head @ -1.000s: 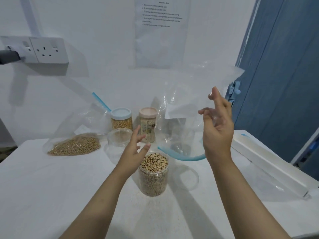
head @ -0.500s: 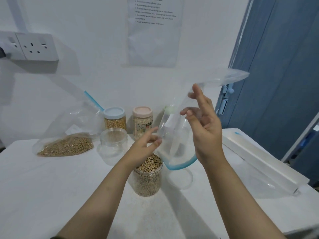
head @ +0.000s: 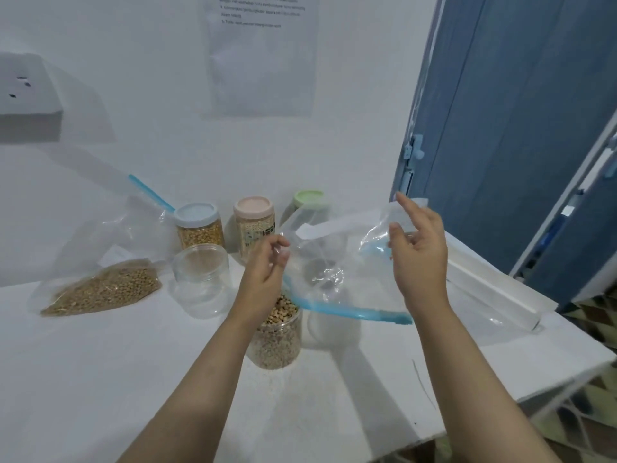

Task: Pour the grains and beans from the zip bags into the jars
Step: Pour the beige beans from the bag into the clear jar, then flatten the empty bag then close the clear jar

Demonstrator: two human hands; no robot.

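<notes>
A white wall socket (head: pixel 26 95) sits at the far left above the white bench (head: pixel 100 379). Below it lies a clear zip bag of tan grains (head: pixel 103 289) with a blue zip strip, slumped on the bench against the wall. Just right of it stands an empty clear plastic jar (head: pixel 202 279) without a lid, and behind that a blue-lidded jar of yellow kernels (head: pixel 199 225) and a pink-lidded jar of pale grains (head: pixel 253 225). The left hand (head: pixel 265 275) pinches the left edge of an empty clear zip bag with a blue zip strip (head: pixel 334 265) between thumb and fingertips. Beneath that hand stands an open clear jar filled with mottled brown beans (head: pixel 278 332) — full nearly to the rim. A green-lidded jar (head: pixel 309 198) shows behind the held bag. The right hand (head: pixel 419 248) grips the bag's right side, fingers curled round the plastic, the bag held spread above the bench — its zip strip hanging lowest. Further right a long white box (head: pixel 494 289) lies on the bench beside a blue door (head: pixel 517 128).
</notes>
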